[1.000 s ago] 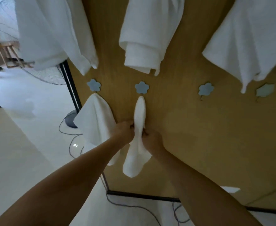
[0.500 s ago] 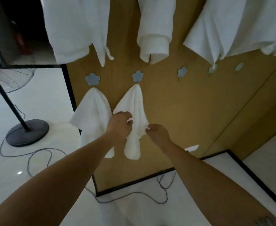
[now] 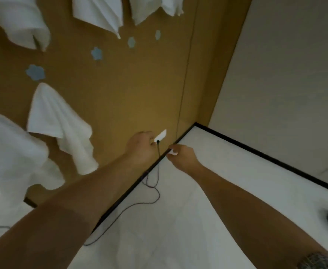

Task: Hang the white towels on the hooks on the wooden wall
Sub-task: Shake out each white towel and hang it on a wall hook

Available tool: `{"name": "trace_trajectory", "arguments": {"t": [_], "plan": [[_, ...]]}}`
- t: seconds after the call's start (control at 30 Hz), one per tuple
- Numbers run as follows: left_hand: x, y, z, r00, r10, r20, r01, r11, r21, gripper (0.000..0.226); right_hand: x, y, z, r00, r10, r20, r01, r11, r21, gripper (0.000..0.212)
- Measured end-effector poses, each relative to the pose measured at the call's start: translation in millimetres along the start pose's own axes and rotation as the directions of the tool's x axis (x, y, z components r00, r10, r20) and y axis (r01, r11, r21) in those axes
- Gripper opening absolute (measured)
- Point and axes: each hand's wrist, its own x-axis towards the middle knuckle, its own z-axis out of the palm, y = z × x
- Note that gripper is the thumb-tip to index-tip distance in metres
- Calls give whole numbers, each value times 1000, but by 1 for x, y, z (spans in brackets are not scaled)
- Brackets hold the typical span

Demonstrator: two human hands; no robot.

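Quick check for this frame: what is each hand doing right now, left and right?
Left hand: fingers curled, nothing visibly held.
Right hand: fingers curled; a small white bit at the fingertips, unclear what.

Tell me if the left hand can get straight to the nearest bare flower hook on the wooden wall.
Probably yes. The left hand sits low by the wall socket; the wooden wall between it and the bare flower hook is bare, and the hanging towel lies off to the side.

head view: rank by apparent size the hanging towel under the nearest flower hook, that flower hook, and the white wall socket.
1. Hanging towel, by far the largest.
2. Flower hook above it.
3. White wall socket; it looks about the same size as the hook and the left hand partly covers it, so ranks 2 and 3 are unsure.
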Motion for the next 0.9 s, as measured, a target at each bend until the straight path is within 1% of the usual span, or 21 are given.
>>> {"name": "trace_trajectory", "arguments": {"t": [0.1, 0.2, 0.33, 0.43, 0.53, 0.67, 0.8, 0.9], "plan": [[-1, 81, 63, 984, 113, 138, -114, 994, -4, 22, -43, 74, -62, 990, 94, -105, -96, 995, -14, 48], [-13, 172, 133, 938, 234, 257, -243, 970, 4, 33, -99, 155, -127, 956, 209, -208, -212, 977, 9, 48], [-45, 291, 235, 830, 358, 428, -392, 920, -11, 38, -188, 264, -206, 858, 379, -346, -362, 925, 115, 45], [-82, 375, 303, 747, 414, 521, -468, 883, -31, 39, -260, 334, -253, 771, 500, -394, -463, 866, 192, 45], [-126, 453, 365, 641, 475, 603, -547, 834, -76, 41, -330, 395, -289, 675, 602, -427, -551, 796, 250, 44], [-184, 541, 435, 499, 531, 684, -629, 766, -136, 43, -415, 460, -320, 516, 736, -438, -639, 671, 375, 44], [-226, 615, 497, 321, 574, 753, -718, 666, -202, 44, -480, 514, -343, 348, 828, -439, -655, 550, 518, 45], [-245, 671, 548, 182, 603, 777, -781, 568, -259, 45, -520, 554, -362, 243, 873, -422, -641, 471, 605, 45]]}}
